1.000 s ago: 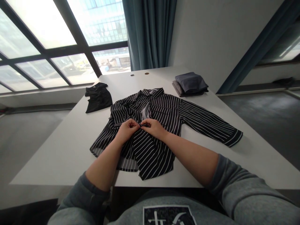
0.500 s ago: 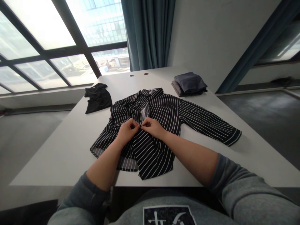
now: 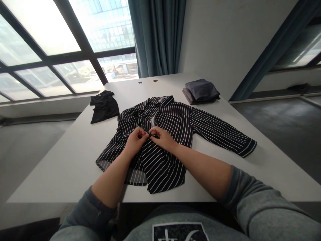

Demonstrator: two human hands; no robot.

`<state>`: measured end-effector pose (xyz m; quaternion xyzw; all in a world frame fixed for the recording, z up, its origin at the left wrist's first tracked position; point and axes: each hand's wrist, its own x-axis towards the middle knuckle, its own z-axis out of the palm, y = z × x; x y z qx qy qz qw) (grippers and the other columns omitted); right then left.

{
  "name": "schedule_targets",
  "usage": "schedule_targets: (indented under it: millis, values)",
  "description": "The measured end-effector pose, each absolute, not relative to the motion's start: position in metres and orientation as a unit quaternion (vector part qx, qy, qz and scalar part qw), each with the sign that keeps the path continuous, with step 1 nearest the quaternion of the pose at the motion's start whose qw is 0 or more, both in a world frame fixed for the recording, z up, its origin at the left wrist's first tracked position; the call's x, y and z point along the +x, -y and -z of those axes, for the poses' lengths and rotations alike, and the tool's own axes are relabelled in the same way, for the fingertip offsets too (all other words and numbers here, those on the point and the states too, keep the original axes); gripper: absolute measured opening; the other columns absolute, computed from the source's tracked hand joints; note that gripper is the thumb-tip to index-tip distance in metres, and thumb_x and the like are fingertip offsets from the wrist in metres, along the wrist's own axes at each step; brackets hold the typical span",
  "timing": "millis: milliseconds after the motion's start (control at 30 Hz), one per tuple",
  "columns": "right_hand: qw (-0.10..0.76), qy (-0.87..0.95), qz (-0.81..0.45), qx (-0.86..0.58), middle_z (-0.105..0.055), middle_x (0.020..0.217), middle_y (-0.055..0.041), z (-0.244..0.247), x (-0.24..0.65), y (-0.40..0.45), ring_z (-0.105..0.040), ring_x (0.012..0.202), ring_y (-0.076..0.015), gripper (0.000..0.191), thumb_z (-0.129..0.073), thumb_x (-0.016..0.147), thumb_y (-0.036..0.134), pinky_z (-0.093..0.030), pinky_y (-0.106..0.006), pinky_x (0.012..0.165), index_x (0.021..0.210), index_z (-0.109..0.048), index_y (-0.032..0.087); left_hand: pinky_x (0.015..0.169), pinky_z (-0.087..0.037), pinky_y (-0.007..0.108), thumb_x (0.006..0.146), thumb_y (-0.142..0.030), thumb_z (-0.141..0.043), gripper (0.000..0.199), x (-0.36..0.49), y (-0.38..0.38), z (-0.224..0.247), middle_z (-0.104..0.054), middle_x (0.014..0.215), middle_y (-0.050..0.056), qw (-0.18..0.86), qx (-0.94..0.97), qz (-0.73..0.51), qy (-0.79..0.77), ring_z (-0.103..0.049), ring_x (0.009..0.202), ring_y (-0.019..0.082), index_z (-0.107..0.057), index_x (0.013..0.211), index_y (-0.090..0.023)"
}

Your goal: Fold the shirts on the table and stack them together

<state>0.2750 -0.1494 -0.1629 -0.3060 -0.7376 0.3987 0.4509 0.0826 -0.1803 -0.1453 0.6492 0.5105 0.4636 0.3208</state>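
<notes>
Black with white stripes, lies as a shirt (image 3: 164,167) spread on the white table (image 3: 60,160), near a rumpled dark garment (image 3: 105,107) and a folded stack (image 3: 202,90); is pinched at mid-front by the left hand (image 3: 135,141) and the right hand (image 3: 163,138), with thumbs and fingers of both clamped on it.

Nearer the body than the left hand (image 3: 135,143) and right hand (image 3: 163,139), a white-bordered dark rectangular print (image 3: 179,231) on the grey fabric sweatshirt (image 3: 141,231) carries cut-off, unreadable white strokes (image 3: 167,235).
</notes>
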Motion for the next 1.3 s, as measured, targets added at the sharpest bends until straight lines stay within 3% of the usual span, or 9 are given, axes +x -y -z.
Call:
schedule_targets:
  millis: [233, 433, 633, 833, 1033, 1300]
  values:
    - [0.463, 0.747, -0.351, -0.324, -0.073, 0.090, -0.0011, 0.161, 0.276, 0.149, -0.067, 0.085, -0.0174, 0.013, -0.064, 0.083, 0.014, -0.052, -0.032, 0.083, 0.091, -0.073, 0.021, 0.074, -0.048, 0.029, 0.085, -0.038, -0.074, 0.021, 0.084, 0.184, 0.142, -0.068, 0.083, -0.002, 0.296, 0.660, -0.433, -0.537, -0.064, 0.078, 0.017, -0.060, 0.087, -0.023]
    - [0.450, 0.753, -0.351, -0.326, -0.072, 0.087, -0.0014, 0.163, 0.277, 0.148, -0.065, 0.081, -0.0168, 0.011, -0.068, 0.082, 0.015, -0.052, -0.032, 0.081, 0.089, -0.075, 0.020, 0.067, -0.044, 0.030, 0.083, -0.037, -0.078, 0.021, 0.081, 0.188, 0.133, -0.069, 0.076, -0.002, 0.225, 0.700, -0.368, -0.569, -0.061, 0.069, 0.017, -0.065, 0.075, -0.023]
    - [0.429, 0.734, -0.420, -0.317, -0.073, 0.085, -0.0004, 0.169, 0.277, 0.144, -0.067, 0.081, -0.0167, 0.010, -0.071, 0.083, 0.021, -0.052, -0.032, 0.081, 0.091, -0.077, 0.020, 0.073, -0.049, 0.030, 0.081, -0.035, -0.078, 0.021, 0.068, 0.183, 0.135, -0.071, 0.083, 0.000, 0.317, 0.696, -0.375, -0.524, -0.066, 0.078, 0.018, -0.062, 0.077, -0.022]
    - [0.406, 0.735, -0.468, -0.274, -0.074, 0.091, -0.0023, 0.167, 0.283, 0.140, -0.068, 0.083, -0.0171, 0.015, -0.068, 0.089, 0.031, -0.052, -0.031, 0.080, 0.094, -0.077, 0.020, 0.071, -0.048, 0.029, 0.079, -0.036, -0.080, 0.025, 0.066, 0.179, 0.140, -0.064, 0.080, -0.001, 0.384, 0.677, -0.400, -0.484, -0.060, 0.073, 0.016, -0.061, 0.087, -0.022]
    - [0.398, 0.737, -0.456, -0.301, -0.072, 0.085, -0.0009, 0.167, 0.282, 0.141, -0.063, 0.075, -0.0154, 0.021, -0.066, 0.093, 0.038, -0.050, -0.030, 0.074, 0.092, -0.074, 0.019, 0.074, -0.049, 0.030, 0.080, -0.032, -0.078, 0.021, 0.070, 0.181, 0.137, -0.066, 0.085, 0.000, 0.341, 0.705, -0.386, -0.487, -0.062, 0.077, 0.017, -0.062, 0.089, -0.022]
    - [0.400, 0.692, -0.504, -0.326, -0.068, 0.076, 0.0002, 0.176, 0.279, 0.135, -0.061, 0.070, -0.0153, 0.020, -0.073, 0.084, 0.039, -0.049, -0.029, 0.069, 0.082, -0.072, 0.019, 0.079, -0.049, 0.031, 0.082, -0.025, -0.071, 0.012, 0.074, 0.188, 0.127, -0.069, 0.089, 0.000, 0.231, 0.764, -0.348, -0.492, -0.064, 0.083, 0.018, -0.062, 0.089, -0.023]
